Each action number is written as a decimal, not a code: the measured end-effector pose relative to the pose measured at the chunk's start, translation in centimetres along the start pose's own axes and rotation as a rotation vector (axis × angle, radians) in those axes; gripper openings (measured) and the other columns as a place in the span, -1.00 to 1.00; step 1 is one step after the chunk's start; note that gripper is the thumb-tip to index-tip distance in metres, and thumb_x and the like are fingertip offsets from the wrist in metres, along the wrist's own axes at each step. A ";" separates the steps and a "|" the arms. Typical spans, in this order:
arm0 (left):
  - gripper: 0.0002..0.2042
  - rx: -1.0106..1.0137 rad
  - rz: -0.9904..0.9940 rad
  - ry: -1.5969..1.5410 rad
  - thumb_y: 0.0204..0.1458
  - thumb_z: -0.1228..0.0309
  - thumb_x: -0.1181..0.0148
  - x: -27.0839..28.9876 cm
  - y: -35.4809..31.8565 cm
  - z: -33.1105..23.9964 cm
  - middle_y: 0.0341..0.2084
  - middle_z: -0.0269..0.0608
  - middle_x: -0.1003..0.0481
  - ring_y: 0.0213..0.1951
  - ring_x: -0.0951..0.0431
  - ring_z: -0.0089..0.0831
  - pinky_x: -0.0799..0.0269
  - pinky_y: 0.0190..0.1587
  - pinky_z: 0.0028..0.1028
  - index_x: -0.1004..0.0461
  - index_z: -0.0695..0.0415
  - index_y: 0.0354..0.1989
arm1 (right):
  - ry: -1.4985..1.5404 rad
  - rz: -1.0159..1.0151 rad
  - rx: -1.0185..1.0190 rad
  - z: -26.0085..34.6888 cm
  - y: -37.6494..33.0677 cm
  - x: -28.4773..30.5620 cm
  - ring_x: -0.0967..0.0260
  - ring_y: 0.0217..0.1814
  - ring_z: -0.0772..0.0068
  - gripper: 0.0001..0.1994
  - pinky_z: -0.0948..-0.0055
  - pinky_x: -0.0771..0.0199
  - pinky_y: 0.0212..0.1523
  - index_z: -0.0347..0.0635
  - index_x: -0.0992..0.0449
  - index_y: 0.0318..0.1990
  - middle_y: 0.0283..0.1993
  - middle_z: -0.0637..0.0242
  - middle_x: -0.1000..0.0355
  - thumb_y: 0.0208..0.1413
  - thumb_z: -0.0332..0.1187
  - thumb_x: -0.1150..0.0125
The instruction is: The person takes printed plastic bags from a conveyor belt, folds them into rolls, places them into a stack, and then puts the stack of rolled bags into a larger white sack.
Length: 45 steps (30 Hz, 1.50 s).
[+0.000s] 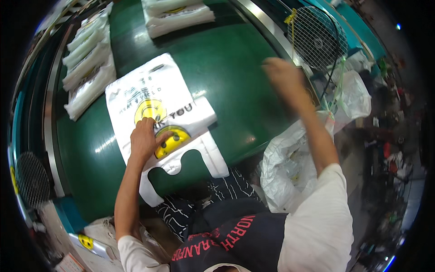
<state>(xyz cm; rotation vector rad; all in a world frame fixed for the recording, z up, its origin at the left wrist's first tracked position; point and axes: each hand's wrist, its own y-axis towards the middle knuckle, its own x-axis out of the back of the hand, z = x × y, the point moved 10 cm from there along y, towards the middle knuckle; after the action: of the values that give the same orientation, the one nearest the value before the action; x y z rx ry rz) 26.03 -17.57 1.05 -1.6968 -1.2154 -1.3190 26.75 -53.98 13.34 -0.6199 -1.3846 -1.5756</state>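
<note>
A white T-shirt-style plastic bag (181, 77), printed with yellow smiley faces and dark lettering, lies on the green surface in front of me. Its two handle loops point toward my body, and a part of it is folded or bunched across the middle. My left hand (145, 138) rests on the bag's printed middle, with the thumb spread away from the fingers. Over the right side of the green surface, my right hand (283, 79) is raised apart from the bag. Motion blurs its fingers, and nothing can be made out in them.
Overlapping bundles of white bags (90, 68) lie at the left, with another stack (179, 18) at the far side. A metal rail (267, 27) borders the green belt-like surface (231, 86). Right of it are a round fan guard (317, 38) and a large translucent sack (285, 167).
</note>
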 end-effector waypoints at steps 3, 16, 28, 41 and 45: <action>-0.37 0.186 0.240 -0.205 -0.19 -0.21 -0.25 -1.7 1.0 0.1 -0.54 0.00 -0.52 -0.46 -0.54 -0.13 -0.42 -0.37 -0.26 -0.50 0.29 -0.48 | -0.566 0.264 -0.227 -13.5 -5.1 2.3 -0.45 -0.33 -0.04 -0.74 0.07 -0.39 -0.38 -0.16 -0.50 -0.35 -0.39 0.04 -0.47 0.04 -0.14 -0.14; -0.44 0.260 0.460 -1.439 -0.05 0.06 -0.28 -1.3 -10.4 -12.1 -0.28 -0.12 -0.54 -0.26 -0.53 -0.48 -0.45 -0.15 -0.51 -0.44 0.36 -0.08 | -0.399 0.254 -0.260 -14.1 -7.8 3.1 -0.44 -0.33 -0.03 -0.79 0.15 -0.38 -0.34 -0.26 -0.50 -0.38 -0.44 0.05 -0.46 -0.06 -0.29 -0.31; -0.56 0.030 0.188 -1.765 -0.03 0.23 -0.32 3.1 -8.9 -18.4 -0.25 -0.27 -0.53 -0.20 -0.50 -0.56 -0.44 -0.11 -0.52 -0.44 0.25 -0.04 | 0.536 0.378 0.308 11.9 -8.7 5.2 -0.39 0.03 0.15 -0.80 0.34 -0.36 0.04 -0.32 -0.48 -0.28 0.00 0.09 -0.42 -0.13 -0.61 -0.22; -0.72 0.148 0.029 -0.905 -0.10 0.30 -0.38 6.3 -22.9 -0.6 -0.57 -0.31 -0.30 -0.43 -0.28 -0.61 -0.19 -0.39 -0.45 -0.46 0.26 -0.47 | 1.816 1.250 0.083 26.8 -13.4 3.2 -0.37 0.07 0.23 -0.45 0.31 -0.16 0.21 -0.30 -0.26 0.16 0.08 0.08 -0.35 0.06 -0.18 -0.14; -0.77 0.601 -0.269 -1.163 0.02 0.27 -0.23 7.5 -33.2 9.0 -0.47 -0.35 -0.46 -0.37 -0.36 -0.61 -0.29 -0.26 -0.55 -0.52 0.23 -0.38 | 1.212 1.178 0.445 31.1 -15.1 -1.9 -0.40 0.03 0.23 -0.46 0.31 0.02 0.33 -0.35 -0.44 0.04 -0.01 0.10 -0.45 -0.05 -0.16 -0.26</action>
<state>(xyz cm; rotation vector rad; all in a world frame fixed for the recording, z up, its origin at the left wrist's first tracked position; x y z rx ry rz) -1.48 4.20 4.47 -1.8378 -2.2250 0.1227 8.43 -24.60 11.90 -0.0448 -0.2250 -0.3988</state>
